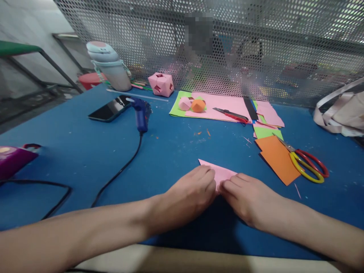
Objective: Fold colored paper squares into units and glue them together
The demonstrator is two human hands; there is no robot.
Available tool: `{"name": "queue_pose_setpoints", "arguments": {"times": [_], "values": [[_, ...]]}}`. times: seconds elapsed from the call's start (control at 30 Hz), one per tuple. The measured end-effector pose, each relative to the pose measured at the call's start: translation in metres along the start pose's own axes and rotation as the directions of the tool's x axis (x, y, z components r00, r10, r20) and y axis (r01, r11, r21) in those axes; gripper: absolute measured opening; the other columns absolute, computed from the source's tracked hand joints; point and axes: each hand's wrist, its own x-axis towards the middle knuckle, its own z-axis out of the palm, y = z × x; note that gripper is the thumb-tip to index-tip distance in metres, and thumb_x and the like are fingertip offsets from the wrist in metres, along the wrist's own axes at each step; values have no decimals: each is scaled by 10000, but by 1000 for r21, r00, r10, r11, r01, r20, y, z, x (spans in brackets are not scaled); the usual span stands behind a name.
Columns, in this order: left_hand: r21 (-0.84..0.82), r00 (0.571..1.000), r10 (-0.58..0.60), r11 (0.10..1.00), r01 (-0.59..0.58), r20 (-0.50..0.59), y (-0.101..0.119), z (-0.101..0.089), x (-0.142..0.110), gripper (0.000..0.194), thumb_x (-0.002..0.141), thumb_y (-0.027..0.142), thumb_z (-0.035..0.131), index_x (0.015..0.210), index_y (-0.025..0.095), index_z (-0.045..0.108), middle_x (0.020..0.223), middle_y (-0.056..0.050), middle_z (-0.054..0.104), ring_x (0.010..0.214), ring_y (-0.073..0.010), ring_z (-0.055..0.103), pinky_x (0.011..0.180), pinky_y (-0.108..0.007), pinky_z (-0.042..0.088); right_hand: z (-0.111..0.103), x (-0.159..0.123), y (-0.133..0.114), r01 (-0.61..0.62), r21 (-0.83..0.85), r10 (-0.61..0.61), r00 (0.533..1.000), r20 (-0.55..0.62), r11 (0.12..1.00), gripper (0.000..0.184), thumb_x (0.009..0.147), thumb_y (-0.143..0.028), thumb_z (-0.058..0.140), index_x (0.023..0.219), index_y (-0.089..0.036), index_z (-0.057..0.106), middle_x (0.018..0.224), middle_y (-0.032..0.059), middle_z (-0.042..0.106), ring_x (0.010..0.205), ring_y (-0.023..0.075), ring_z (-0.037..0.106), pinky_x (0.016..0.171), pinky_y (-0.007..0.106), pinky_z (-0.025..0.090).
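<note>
A piece of pink paper with a straight upper edge lies near the front of the blue table, under both hands. My left hand is closed on its left part, the fingers curled onto the sheet. From the other side my right hand grips the paper too, fingertips close to those of the left. The hands hide the lower part of the paper. To the right are orange paper pieces, and scissors with red and yellow handles rest partly on them.
A blue glue gun with a black cord lies beside a phone. Behind are a bottle, a pink paper polyhedron, and a red cutter on stacked paper. A perforated metal panel borders the back.
</note>
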Motion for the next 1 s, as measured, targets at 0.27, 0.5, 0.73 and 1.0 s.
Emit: {"name": "queue_pose_setpoints", "arguments": {"times": [0.27,0.5,0.73,1.0], "values": [[-204,987,-159,965,163,39,-3,0,2,236,933,278,384,818,151,547,845,-66,560,780,-197,516,700,-345,479,-11,-4,2,112,-38,-109,990,85,993,182,860,-132,452,963,-121,603,854,87,611,783,212,542,705,351,409],[-218,980,-196,956,197,27,4,2,2,226,932,253,387,855,148,572,852,-62,559,815,-196,531,726,-338,492,-37,9,18,57,207,-59,998,7,977,268,889,-155,427,1096,-168,597,994,84,662,941,176,581,823,338,454],[-164,992,-113,981,102,-56,6,4,0,245,882,102,448,1106,78,544,1120,-146,589,1088,-236,537,990,-400,426,-4,37,18,93,126,-85,994,-67,988,542,885,-228,363,1368,13,326,1345,229,468,1321,283,344,1078,529,247],[-68,995,-84,994,80,-60,5,0,1,158,867,142,503,994,89,580,1069,-145,625,1061,-249,576,961,-393,458,-1,27,35,126,127,-132,990,46,984,778,878,-551,400,1417,-13,238,1413,224,382,1373,282,245,1121,537,95]]}}
